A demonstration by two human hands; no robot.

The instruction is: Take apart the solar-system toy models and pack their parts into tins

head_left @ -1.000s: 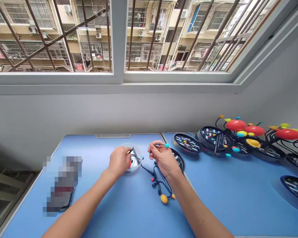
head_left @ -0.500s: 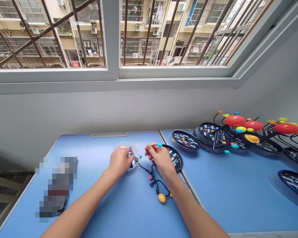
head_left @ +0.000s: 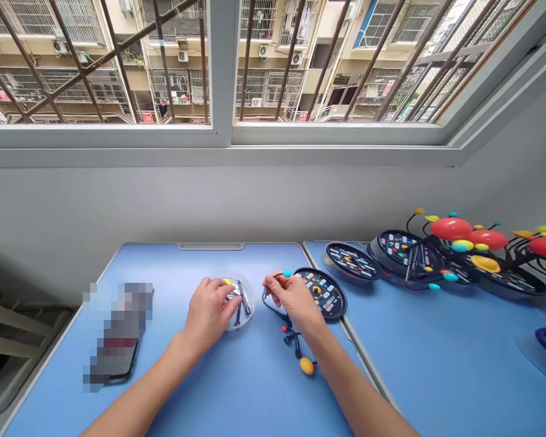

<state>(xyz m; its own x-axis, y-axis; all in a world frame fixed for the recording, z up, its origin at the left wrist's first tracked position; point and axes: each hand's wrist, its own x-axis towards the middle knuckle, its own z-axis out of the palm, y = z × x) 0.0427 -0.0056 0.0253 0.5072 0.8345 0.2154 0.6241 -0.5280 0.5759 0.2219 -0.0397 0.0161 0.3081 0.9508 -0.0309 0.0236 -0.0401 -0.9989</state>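
My left hand [head_left: 209, 312] reaches over the left side of a small clear round bowl [head_left: 251, 312], thumb and fingers apart among the small parts in it. Dark sticks [head_left: 244, 297] and a yellow piece lie inside, and a spot of red shows near my fingers. My right hand [head_left: 295, 297] pinches a thin black bendy cord with a turquoise bead [head_left: 287, 273] at its end. From that hand the cord runs down to black connectors [head_left: 292, 337], a red bead and a yellow oval bead [head_left: 306, 366] on the table. Just behind it is a round black printed disc [head_left: 330, 297].
A blurred-out phone-like object [head_left: 121, 334] lies at the left of the blue table [head_left: 236, 388]. To the right, several round black bases [head_left: 352, 261] stand, some with red tops [head_left: 450, 229] and coloured beads on curved stems. A wall and barred window rise behind.
My left hand has drawn back to the left, its fingers spreading apart. The cord's near end, at the bowl before, now hangs by my right hand. The view has shifted slightly left.
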